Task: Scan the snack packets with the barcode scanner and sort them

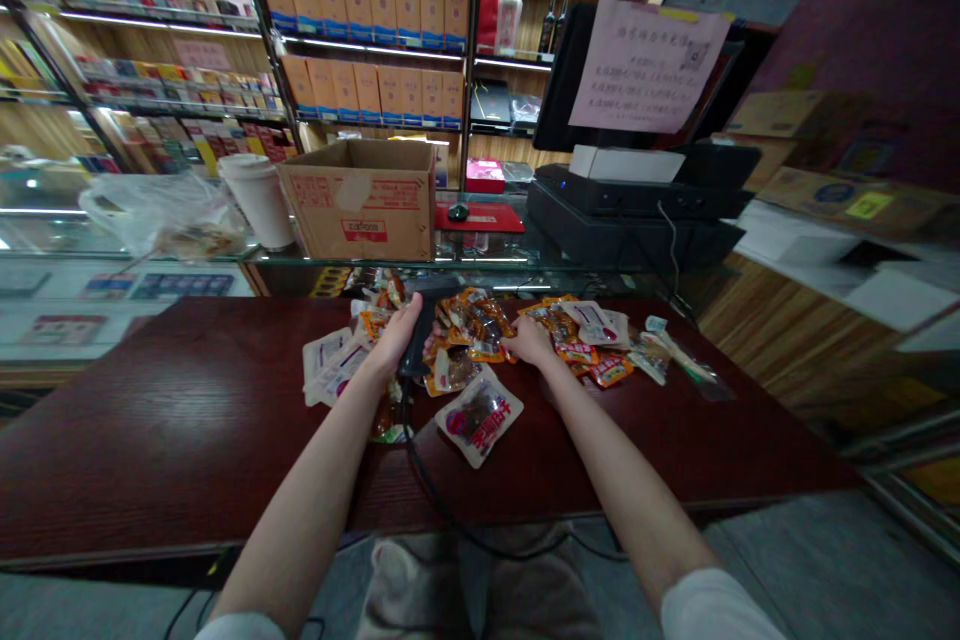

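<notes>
My left hand [400, 335] is wrapped round the handle of a black corded barcode scanner [417, 345], its head over the snack pile. The cord runs down across the table toward me. My right hand [531, 340] reaches into the packets, its fingers closed at the edge of an orange snack packet [491, 348]; the fingertips are partly hidden. Between the hands lie more orange packets [474, 312]. Nearer to me, one white and clear snack packet [480, 415] with red print lies flat. White packets [335, 365] rest left of my left hand, and others [600, 323] lie right of my right hand.
The packets lie on a dark red wooden table [187, 430]. Behind it, a glass counter holds an open cardboard box [360, 210], a white paper cup [257, 200], a plastic bag [161, 210], a mouse [457, 212] and a cash register [637, 200]. Shelves of boxed goods stand beyond.
</notes>
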A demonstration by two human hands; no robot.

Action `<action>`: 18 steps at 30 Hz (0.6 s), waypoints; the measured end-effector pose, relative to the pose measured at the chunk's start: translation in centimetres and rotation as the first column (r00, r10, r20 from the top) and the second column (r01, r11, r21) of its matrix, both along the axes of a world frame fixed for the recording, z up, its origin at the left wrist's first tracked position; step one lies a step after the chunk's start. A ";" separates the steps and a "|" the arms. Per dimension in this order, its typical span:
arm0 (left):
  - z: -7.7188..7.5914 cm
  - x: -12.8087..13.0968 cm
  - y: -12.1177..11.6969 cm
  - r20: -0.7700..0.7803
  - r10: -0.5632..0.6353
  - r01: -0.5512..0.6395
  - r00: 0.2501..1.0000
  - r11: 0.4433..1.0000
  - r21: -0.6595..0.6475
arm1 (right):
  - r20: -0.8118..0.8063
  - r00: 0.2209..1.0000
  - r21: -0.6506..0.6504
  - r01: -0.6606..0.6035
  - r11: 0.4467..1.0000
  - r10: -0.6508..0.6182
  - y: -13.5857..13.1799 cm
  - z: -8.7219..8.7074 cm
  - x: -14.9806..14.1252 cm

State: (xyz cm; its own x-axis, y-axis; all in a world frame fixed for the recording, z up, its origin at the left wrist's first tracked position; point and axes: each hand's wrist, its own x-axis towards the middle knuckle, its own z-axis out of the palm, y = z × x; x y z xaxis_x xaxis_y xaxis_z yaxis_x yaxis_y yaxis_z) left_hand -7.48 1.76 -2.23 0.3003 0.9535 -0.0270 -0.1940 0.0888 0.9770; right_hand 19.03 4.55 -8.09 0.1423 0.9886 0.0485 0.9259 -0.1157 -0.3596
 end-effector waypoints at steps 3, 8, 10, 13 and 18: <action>0.3 0.2 -0.4 0.026 -0.009 0.008 1.000 1.000 0.023 | -0.156 0.988 0.044 -0.001 0.999 0.008 -0.8 0.2 1.4; 0.9 0.7 -1.1 0.010 -0.031 0.031 0.999 0.999 0.029 | -0.339 0.926 0.323 -0.048 0.945 0.163 -3.3 0.5 3.0; 1.0 0.9 -1.3 -0.012 -0.051 0.051 0.999 0.998 0.038 | -0.365 0.907 0.388 -0.059 0.920 0.212 -4.2 0.6 3.0; 0.9 1.1 -1.5 -0.030 -0.069 0.070 0.997 0.996 0.051 | -0.375 0.898 0.410 -0.060 0.910 0.228 -4.8 0.6 2.8; 0.9 1.3 -1.6 -0.014 -0.072 0.073 0.997 0.996 0.051 | -0.361 0.893 0.421 -0.102 0.901 0.270 -5.0 0.7 2.4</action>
